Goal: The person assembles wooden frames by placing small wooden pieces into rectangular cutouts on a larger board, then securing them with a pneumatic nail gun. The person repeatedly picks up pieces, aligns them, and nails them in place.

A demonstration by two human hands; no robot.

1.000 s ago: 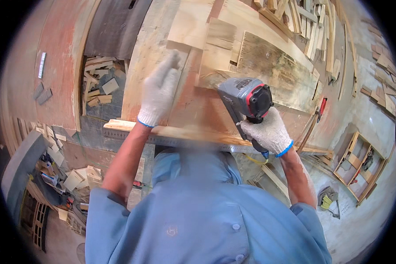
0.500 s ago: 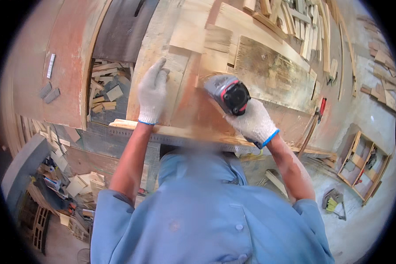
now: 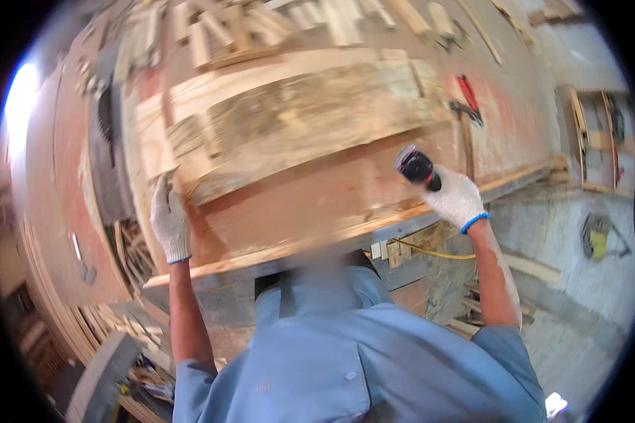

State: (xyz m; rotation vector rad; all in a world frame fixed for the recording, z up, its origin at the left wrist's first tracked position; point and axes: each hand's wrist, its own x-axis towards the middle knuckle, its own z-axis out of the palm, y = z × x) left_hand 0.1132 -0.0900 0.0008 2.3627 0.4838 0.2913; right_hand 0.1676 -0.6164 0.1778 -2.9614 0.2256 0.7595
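My left hand (image 3: 169, 224), in a white knit glove with a blue cuff, lies at the left end of the bench. Its fingers stretch forward beside the lower left corner of a long, weathered plywood board (image 3: 310, 116); motion blur hides whether they touch it. In my right hand (image 3: 460, 199), gloved alike, is a grey and black power tool with red trim, which looks like a nail gun (image 3: 415, 166). It is held above the reddish bench top (image 3: 296, 201), right of the board. A hammer (image 3: 467, 134) with a wooden handle lies just beyond that hand.
Loose wood strips (image 3: 240, 28) are heaped along the far side. A wooden strip (image 3: 282, 252) edges the bench front. A yellow hose (image 3: 437, 252) hangs below my right hand. Beyond the bench on the right stands a divided wooden tray (image 3: 600, 144); offcuts fill a gap at left.
The view has swung to the right. My hands are farther apart, with the left at the board's left corner and the right, still holding the nail gun, near the hammer.
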